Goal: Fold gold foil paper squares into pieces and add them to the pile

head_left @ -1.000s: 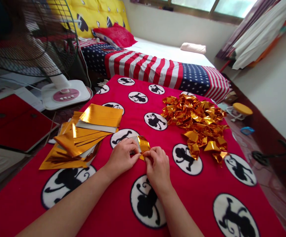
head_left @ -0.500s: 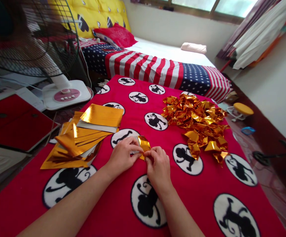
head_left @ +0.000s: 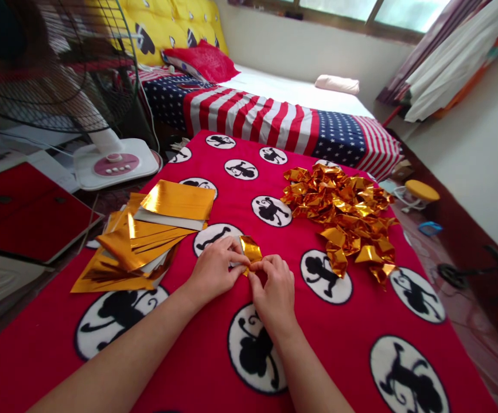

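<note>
Both hands meet over one small gold foil paper (head_left: 251, 249) near the middle of the red cloth (head_left: 201, 344). My left hand (head_left: 220, 268) pinches its left side between thumb and fingers. From the right, my right hand (head_left: 273, 287) grips its near edge, with the fingertips of both hands almost touching. Part of the paper is hidden under the fingers. A loose stack of flat gold sheets (head_left: 178, 201) with pale undersides lies left of my left hand. Beyond my right hand is a pile of folded, crumpled gold pieces (head_left: 343, 198).
A fan with a white base (head_left: 115, 163) stands at the left, beside a red panel (head_left: 29, 212). Behind the cloth is a bed with a flag-patterned cover (head_left: 253, 117). A yellow round stool (head_left: 421, 190) is on the floor at the right.
My right thumb has shifted slightly at the paper's near edge. Both hands otherwise keep nearly the same place and hold on the foil paper.
</note>
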A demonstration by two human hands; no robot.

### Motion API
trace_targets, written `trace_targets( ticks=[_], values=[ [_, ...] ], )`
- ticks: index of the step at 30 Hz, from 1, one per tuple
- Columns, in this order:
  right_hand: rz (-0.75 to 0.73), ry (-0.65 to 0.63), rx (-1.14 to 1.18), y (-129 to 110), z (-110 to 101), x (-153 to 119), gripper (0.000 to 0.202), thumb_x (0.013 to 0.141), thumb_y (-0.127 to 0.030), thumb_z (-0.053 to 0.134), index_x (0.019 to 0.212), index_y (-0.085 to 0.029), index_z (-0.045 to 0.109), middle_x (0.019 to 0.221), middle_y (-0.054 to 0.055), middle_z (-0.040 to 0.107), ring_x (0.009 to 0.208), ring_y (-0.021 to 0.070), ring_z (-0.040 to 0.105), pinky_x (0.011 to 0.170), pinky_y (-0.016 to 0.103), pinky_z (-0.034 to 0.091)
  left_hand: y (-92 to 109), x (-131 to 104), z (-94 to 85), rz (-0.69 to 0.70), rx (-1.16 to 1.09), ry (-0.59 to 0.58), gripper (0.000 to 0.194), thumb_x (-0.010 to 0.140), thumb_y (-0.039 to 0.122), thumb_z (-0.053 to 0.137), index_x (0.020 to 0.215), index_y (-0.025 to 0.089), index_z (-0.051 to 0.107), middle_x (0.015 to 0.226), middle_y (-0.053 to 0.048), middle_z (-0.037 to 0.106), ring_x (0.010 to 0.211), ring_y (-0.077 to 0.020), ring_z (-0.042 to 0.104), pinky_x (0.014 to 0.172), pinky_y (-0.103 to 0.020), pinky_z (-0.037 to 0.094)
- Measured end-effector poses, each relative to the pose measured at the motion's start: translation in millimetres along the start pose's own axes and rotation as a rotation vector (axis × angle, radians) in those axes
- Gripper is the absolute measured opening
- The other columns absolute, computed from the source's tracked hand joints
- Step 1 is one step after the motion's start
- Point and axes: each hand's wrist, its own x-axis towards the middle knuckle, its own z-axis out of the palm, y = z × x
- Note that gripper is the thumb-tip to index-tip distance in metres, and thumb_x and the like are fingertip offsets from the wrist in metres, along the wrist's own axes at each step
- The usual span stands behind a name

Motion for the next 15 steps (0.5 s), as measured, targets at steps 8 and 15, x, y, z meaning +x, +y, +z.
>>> trace_targets(
  ticks=[8, 15],
  values=[
    [-0.033, -0.001, -0.023, 0.9, 2.0, -4.0, 0.017, 0.081, -0.011, 0.06, 0.092, -0.023, 0.063, 0.093, 0.003, 0.059, 0.091, 0.0208, 0.051, 0.077, 0.032, 0.034, -3.3, -0.5, 5.6, 0.024, 0.016, 0.049, 0.019, 0.078, 0.013, 0.063, 0.081, 0.026, 0.077, 0.085, -0.003, 0.06, 0.083, -0.0171, 0.054, 0.074, -0.03, 0.043],
    [-0.076, -0.007, -0.069, -0.8, 2.8, -4.7, 0.017, 0.083, -0.01, 0.058, 0.091, -0.023, 0.065, 0.093, 0.004, 0.057, 0.088, 0.0203, 0.05, 0.074, 0.031, 0.032, -12.8, -3.3, 5.8, 0.11, -0.105, 0.09, 0.035, 0.074, -0.002, 0.052, 0.077, 0.023, 0.075, 0.081, -0.002, 0.06, 0.081, -0.0154, 0.056, 0.072, -0.028, 0.045]
  ],
)
